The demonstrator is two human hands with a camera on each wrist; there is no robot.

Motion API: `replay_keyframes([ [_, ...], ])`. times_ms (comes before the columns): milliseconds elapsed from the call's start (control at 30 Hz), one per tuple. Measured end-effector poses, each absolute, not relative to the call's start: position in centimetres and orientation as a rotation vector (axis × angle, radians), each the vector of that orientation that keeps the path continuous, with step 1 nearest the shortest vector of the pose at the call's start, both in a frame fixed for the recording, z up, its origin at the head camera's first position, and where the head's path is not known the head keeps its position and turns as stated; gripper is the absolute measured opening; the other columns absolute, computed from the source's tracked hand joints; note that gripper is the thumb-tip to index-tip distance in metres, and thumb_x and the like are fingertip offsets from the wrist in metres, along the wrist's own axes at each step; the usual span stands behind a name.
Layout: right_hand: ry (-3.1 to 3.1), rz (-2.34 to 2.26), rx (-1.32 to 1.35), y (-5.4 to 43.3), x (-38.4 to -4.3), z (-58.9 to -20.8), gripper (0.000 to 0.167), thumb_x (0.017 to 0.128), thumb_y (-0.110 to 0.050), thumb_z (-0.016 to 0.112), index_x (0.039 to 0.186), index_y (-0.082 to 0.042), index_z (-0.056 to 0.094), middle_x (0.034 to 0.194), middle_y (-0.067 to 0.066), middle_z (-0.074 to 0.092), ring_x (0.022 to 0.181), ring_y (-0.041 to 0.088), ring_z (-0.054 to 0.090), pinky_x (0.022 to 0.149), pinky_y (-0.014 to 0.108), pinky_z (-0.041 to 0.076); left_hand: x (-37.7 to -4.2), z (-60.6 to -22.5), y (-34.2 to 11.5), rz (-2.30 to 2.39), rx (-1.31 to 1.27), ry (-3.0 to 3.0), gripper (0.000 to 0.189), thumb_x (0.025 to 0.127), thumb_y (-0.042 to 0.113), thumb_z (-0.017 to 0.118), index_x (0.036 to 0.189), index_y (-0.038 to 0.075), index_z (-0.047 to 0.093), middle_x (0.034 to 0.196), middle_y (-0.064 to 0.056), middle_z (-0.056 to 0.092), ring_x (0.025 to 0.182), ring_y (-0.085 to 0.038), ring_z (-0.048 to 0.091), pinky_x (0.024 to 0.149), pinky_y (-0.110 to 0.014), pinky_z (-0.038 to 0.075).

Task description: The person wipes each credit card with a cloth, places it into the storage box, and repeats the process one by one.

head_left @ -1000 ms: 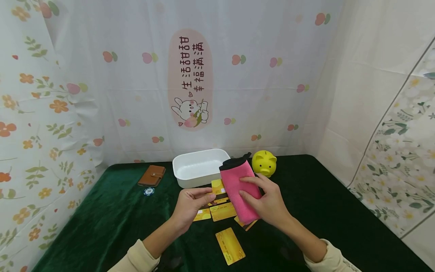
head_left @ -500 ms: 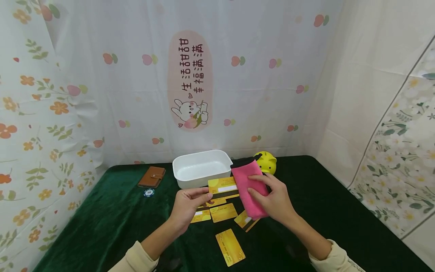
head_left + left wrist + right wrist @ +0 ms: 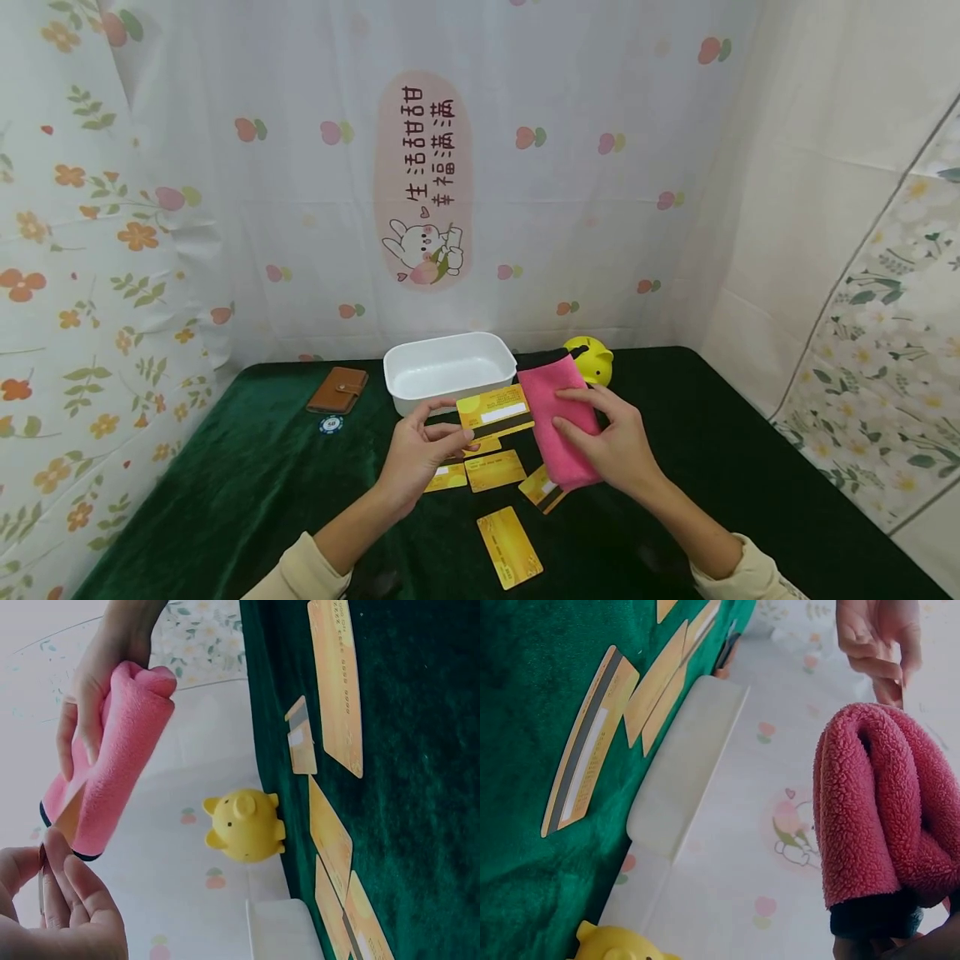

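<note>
In the head view my left hand pinches a golden bank card by its left edge, the striped back side facing me. My right hand grips a folded pink cloth with a black edge, its fingers on the front of it. The cloth's left side meets the card's right end; from the left wrist, the card end lies against the cloth. Below the hands, several more bank cards lie on the dark green tablecloth, one bank card nearest me and another bank card under the held one.
Behind the cards stands a white tub. A yellow piggy bank is partly hidden behind the cloth. At the back left lie a brown wallet and a poker chip. A patterned curtain hangs behind the table.
My right hand has moved the pink cloth rightward along the bank card, uncovering most of its back. The left hand has kept its pinch and stayed nearly in place.
</note>
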State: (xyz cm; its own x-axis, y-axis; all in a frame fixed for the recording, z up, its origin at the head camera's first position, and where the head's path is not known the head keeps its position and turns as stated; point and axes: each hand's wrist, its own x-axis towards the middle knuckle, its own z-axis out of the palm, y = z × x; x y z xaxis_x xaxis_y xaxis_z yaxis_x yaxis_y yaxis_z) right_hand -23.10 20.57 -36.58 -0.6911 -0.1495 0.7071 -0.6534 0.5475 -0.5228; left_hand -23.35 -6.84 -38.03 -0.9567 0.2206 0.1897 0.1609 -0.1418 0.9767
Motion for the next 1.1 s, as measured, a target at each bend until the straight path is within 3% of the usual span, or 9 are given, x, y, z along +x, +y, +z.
replay_keyframes([
  [167, -2.186, 1.115, 0.643, 20.73, -22.77, -36.23, 0.036, 0.078, 0.007, 0.079, 0.111, -0.004, 0.070, 0.106, 0.014, 0.065, 0.084, 0.021, 0.060, 0.061, 0.025, 0.055, -23.54, -38.15, -6.81, 2.293, 0.500, 2.052, 0.054, 0.089, 0.009, 0.074, 0.131, 0.003, 0.041, 0.105, -0.017, 0.073, 0.089, -0.026, 0.073, 0.084, -0.045, 0.057],
  [467, -2.201, 1.159, 0.666, 21.48, -23.02, -36.75, 0.035, 0.082, -0.003, 0.080, 0.115, -0.012, 0.070, 0.111, 0.008, 0.065, 0.087, 0.021, 0.061, 0.064, 0.028, 0.056, -23.60, -38.16, -6.86, 2.177, 0.623, 2.137, 0.039, 0.089, 0.006, 0.073, 0.124, -0.006, 0.062, 0.105, -0.022, 0.071, 0.092, -0.023, 0.072, 0.078, -0.033, 0.058],
  [667, -2.220, 1.190, 0.651, 21.42, -22.92, -36.81, 0.036, 0.082, -0.003, 0.079, 0.115, -0.013, 0.070, 0.114, 0.007, 0.065, 0.090, 0.022, 0.061, 0.066, 0.028, 0.057, -23.66, -38.23, -7.11, 2.087, 0.797, 2.143, 0.041, 0.093, 0.011, 0.070, 0.129, -0.008, 0.060, 0.118, -0.024, 0.066, 0.099, -0.024, 0.068, 0.085, -0.034, 0.056],
  [867, -2.210, 1.198, 0.663, 21.42, -22.73, -36.70, 0.035, 0.083, -0.003, 0.079, 0.115, -0.012, 0.070, 0.114, 0.010, 0.065, 0.090, 0.024, 0.062, 0.067, 0.028, 0.057, -23.94, -38.28, -7.23, 2.056, 0.907, 2.083, 0.042, 0.093, 0.000, 0.064, 0.133, -0.010, 0.055, 0.129, -0.028, 0.060, 0.107, -0.030, 0.065, 0.090, -0.032, 0.054],
  [1100, -2.220, 1.216, 0.660, 21.17, -22.51, -36.70, 0.037, 0.082, -0.004, 0.080, 0.116, -0.012, 0.069, 0.114, 0.009, 0.065, 0.092, 0.023, 0.061, 0.066, 0.027, 0.056, -24.12, -38.50, -6.77, 2.074, 0.655, 2.237, 0.025, 0.096, 0.011, 0.066, 0.118, 0.000, 0.070, 0.106, -0.015, 0.070, 0.094, -0.024, 0.065, 0.079, -0.027, 0.057],
])
